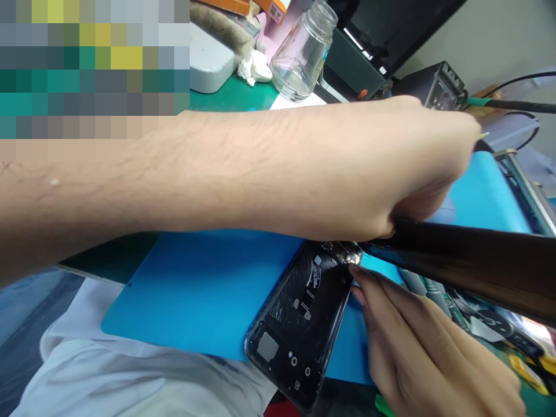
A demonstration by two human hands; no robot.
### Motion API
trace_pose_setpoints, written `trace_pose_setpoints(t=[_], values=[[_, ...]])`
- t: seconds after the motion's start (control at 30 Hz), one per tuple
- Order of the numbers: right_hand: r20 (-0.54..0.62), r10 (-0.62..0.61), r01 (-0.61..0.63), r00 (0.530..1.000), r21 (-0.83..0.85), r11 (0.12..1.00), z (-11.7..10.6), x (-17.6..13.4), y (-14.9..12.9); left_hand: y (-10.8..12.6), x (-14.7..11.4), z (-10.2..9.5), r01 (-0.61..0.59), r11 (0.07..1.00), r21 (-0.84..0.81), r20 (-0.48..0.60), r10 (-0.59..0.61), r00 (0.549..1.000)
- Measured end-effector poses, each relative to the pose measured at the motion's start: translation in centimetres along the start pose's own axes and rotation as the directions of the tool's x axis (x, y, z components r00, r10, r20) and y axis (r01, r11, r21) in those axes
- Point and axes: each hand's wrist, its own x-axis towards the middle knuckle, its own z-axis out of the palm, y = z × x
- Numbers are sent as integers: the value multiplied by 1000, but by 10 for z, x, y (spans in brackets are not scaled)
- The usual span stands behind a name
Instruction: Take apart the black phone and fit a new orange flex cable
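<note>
My left forearm stretches across the view from the left, and my left hand (434, 156) is closed at its end. Its fingers are mostly hidden behind the wrist. From under it a long dark glossy panel (469, 260) slants to the right edge, seemingly gripped by that hand. Below lies an opened phone (299, 324), tilted on a blue mat (195, 289), with its dark inside, flex cable and metal patches showing. My right hand (425, 341) comes from the lower right, fingertips pinched together at the phone's upper right edge. What they hold, if anything, cannot be made out.
A glass jar (304, 52), a pale rounded box (211, 55) and a crumpled white lump (255, 67) stand at the back. A dark monitor (399, 29) and a black device (434, 84) with cables are behind. Assorted tools (490, 324) lie at right.
</note>
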Motion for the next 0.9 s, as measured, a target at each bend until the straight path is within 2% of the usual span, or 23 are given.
trace_pose_setpoints(t=[0.07, 0.17, 0.27, 0.33, 0.4, 0.47, 0.57, 0.67, 0.9], values=[[2, 66, -66, 998, 31, 997, 3, 1, -4, 4, 1, -1, 39, 999, -10, 43, -38, 998], [-5, 243, -240, 970, 137, 961, 8, 1, -11, 3, 0, 0, 18, 999, -36, 78, -15, 997], [-88, 374, -358, 923, 157, 920, 11, 0, -16, -3, -4, 2, -11, 993, -114, 48, 17, 999], [-154, 466, -441, 871, 171, 881, 11, 0, -16, -6, -7, 2, -11, 969, -246, 79, 31, 996], [-177, 544, -509, 820, 208, 836, 10, 1, -14, -8, -9, 2, 40, 939, -343, 125, 4, 992], [-156, 575, -530, 803, 255, 809, 10, 2, -11, -8, -10, 2, 63, 934, -353, 161, -5, 987], [-114, 543, -489, 832, 310, 815, 11, 2, -9, -9, -11, 1, 62, 943, -328, 163, -8, 987], [-130, 509, -448, 851, 327, 832, 14, 2, -9, -12, -10, 0, 64, 952, -299, 136, -24, 990], [-135, 569, -483, 811, 392, 783, 15, 2, -8, -15, -8, 2, 103, 965, -242, 154, -67, 986]])
